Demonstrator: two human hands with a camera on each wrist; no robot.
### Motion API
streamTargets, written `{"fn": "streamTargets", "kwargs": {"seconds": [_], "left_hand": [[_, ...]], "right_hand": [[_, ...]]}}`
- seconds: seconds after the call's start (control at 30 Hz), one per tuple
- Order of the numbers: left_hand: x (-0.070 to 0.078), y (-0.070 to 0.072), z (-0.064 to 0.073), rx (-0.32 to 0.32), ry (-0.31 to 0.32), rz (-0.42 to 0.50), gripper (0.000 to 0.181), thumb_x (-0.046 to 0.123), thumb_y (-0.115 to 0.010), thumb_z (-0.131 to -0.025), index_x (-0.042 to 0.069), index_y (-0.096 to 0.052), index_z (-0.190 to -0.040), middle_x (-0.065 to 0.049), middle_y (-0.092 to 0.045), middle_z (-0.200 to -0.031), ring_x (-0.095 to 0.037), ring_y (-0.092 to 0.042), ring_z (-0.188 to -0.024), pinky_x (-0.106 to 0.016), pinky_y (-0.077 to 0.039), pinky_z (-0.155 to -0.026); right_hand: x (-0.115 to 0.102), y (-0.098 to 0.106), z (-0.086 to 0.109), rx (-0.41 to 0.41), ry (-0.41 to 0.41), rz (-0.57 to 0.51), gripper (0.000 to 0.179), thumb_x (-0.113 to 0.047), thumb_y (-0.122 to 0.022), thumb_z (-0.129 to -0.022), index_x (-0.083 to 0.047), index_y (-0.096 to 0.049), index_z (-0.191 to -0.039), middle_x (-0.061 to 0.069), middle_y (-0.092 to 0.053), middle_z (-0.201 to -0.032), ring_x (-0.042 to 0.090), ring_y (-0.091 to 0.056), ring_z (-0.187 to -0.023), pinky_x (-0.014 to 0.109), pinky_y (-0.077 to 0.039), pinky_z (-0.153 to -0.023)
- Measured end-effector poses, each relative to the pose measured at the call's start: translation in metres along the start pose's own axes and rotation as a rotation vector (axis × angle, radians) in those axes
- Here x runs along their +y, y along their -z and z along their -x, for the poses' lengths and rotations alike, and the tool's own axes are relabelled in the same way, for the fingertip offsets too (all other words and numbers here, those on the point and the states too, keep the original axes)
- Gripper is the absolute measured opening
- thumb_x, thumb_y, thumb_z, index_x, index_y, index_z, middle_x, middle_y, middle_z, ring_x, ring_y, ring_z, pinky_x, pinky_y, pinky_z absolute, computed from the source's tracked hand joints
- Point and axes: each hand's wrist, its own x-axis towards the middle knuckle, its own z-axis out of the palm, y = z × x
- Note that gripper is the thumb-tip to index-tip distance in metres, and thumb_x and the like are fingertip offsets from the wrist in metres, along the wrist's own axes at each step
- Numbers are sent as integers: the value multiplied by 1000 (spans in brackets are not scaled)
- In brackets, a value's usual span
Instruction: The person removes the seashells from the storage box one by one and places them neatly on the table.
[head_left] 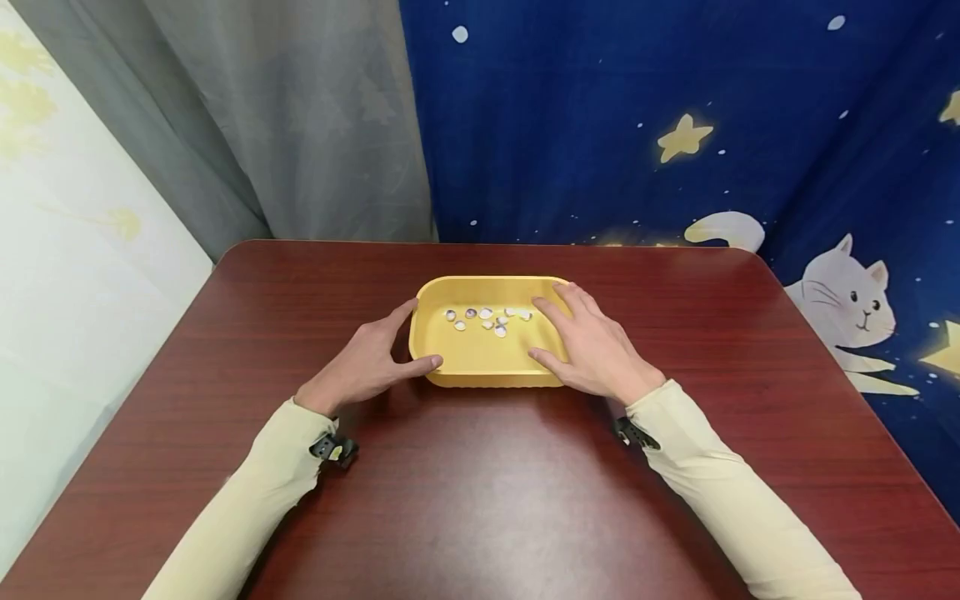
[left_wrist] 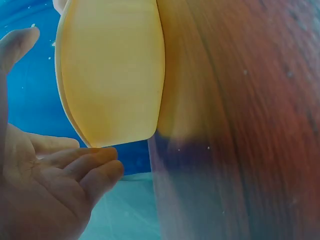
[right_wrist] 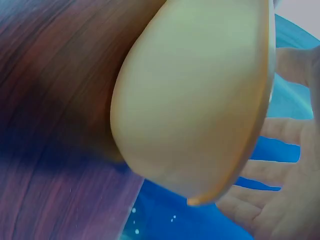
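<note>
A yellow rectangular plastic basin sits on the table, with several small, roundish whitish pieces marked in purple scattered on its floor. At its left end is my left hand, thumb spread from extended fingers; the fingertips are right at the rim and the thumb tip overlaps the front left corner. My right hand reaches over the right end with fingers and thumb spread, covering part of that rim. In the left wrist view the fingers lie straight beside the basin's end. The right wrist view has the fingers splayed along the rim.
The dark red wooden table has rounded far corners. Behind it hang a grey curtain and a blue curtain with stars and a cat. A black wrist strap is on the left sleeve, another on the right.
</note>
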Motion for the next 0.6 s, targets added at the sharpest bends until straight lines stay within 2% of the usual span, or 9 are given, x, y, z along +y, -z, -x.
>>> {"fn": "streamTargets", "kwargs": {"seconds": [0.13,0.27,0.37,0.5,0.6], "left_hand": [[0,-1,0,-4,-2,2,111,72,-69,-79,17,-19,-162,-12,-37,-162,-30,-42,-146,-52,-39,-116],[0,0,-1,2,-15,2,112,67,-74,-79,14,-21,-162,-12,-39,-161,-28,-45,-143,-51,-42,-114],[0,0,-2,3,-24,-4,112,67,-74,-78,11,-24,-161,-12,-40,-160,-28,-45,-144,-51,-42,-114],[-1,2,-3,-2,-23,-5,113,69,-74,-76,8,-27,-159,-12,-40,-160,-28,-43,-145,-51,-40,-115],[-2,2,-3,-8,-15,2,114,69,-75,-76,9,-27,-159,-12,-39,-160,-29,-42,-146,-51,-39,-116]], "right_hand": [[-4,-3,-5,-8,25,-26,65,-47,-66,-92,-12,-52,-145,21,-42,-154,38,-40,-144,56,-59,-74],[-7,-5,-10,-39,23,-56,62,-43,-67,-92,-12,-53,-144,21,-42,-154,37,-40,-144,57,-58,-80],[-9,-8,-14,-55,33,-88,62,-39,-68,-92,-10,-53,-144,23,-44,-153,39,-42,-143,57,-54,-95],[-10,-13,-22,-82,45,-154,61,-36,-69,-92,-8,-53,-144,24,-47,-150,39,-46,-140,52,-43,-112],[-12,-16,-26,-114,32,-222,61,-35,-69,-92,-8,-53,-144,22,-49,-148,37,-49,-138,49,-40,-115]]}}
